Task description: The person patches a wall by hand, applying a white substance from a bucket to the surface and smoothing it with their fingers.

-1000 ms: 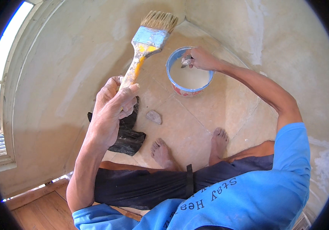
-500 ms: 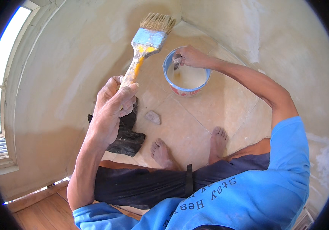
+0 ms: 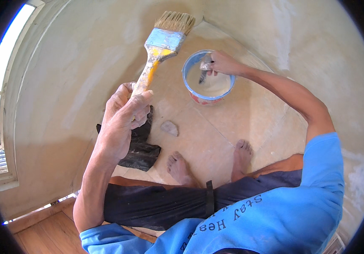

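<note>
My left hand [image 3: 124, 108], dusted white, is closed around the handle of a wide paintbrush [image 3: 165, 40]. The brush points up and away, its bristles at the top, with a pale blue ferrule and a worn yellow-and-white handle. Over a round bucket [image 3: 187, 86] with a blue rim, my right hand [image 3: 221, 63] is closed on a dark, paint-smeared tool [image 3: 203, 75]. The tool's lower end dips into the creamy white liquid [image 3: 213, 88], so its exact kind is hidden.
Bare feet [image 3: 179, 169] rest on the tiled floor [image 3: 207, 131]. A crumpled black plastic bag [image 3: 139, 156] lies by the left wall, beside a flat grey piece [image 3: 170, 128]. Patched walls [image 3: 84, 63] meet in a corner beyond the bucket; a window [image 3: 4, 80] is at far left.
My right hand has moved slightly right across the bucket, with the dark tool shifting in the liquid. My left hand and the paintbrush have barely moved.
</note>
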The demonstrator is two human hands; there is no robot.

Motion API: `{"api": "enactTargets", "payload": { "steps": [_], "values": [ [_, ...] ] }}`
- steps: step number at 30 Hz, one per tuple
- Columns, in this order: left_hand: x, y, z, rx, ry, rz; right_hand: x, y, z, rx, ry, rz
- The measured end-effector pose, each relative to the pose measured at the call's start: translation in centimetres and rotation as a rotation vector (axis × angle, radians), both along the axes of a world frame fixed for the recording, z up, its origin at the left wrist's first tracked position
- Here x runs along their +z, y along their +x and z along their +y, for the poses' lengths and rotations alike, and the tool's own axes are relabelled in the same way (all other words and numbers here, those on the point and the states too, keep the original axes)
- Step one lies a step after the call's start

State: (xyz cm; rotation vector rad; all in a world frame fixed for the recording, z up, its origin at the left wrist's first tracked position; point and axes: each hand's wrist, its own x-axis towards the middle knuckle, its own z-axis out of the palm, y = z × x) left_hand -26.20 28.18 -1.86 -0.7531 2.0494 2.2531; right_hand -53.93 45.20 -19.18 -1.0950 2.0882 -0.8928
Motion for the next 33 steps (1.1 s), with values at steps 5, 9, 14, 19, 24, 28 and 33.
{"api": "enactTargets", "payload": {
  "steps": [5, 9, 14, 19, 24, 28, 33],
  "values": [
    [0.0, 0.0, 0.2, -0.002, 0.008, 0.012, -2.8, -2.9, 0.2, 0.11, -0.034, 0.559],
    [-0.4, -0.3, 0.3, 0.007, -0.027, -0.003, -0.1, -0.2, 1.7, 0.083, 0.068, 0.201],
    [-0.6, 0.0, 0.3, 0.009, -0.05, 0.042, -2.3, -1.7, 0.9, 0.031, 0.023, 0.354],
    [-0.5, 0.0, 0.5, 0.015, -0.064, 0.05, -1.9, 1.5, 2.2, 0.085, -0.054, 0.21],
    [-0.6, -0.3, 0.6, 0.031, -0.113, 0.043, -2.9, -0.6, 2.1, 0.074, 0.011, 0.32],
    [-0.4, -0.2, 0.9, 0.051, -0.085, 0.039, -3.8, 1.2, 2.3, 0.131, -0.013, 0.351],
    [-0.3, -0.3, 0.4, 0.045, -0.083, 0.036, -3.4, -1.5, 2.8, 0.087, 0.057, 0.425]
  ]
}}
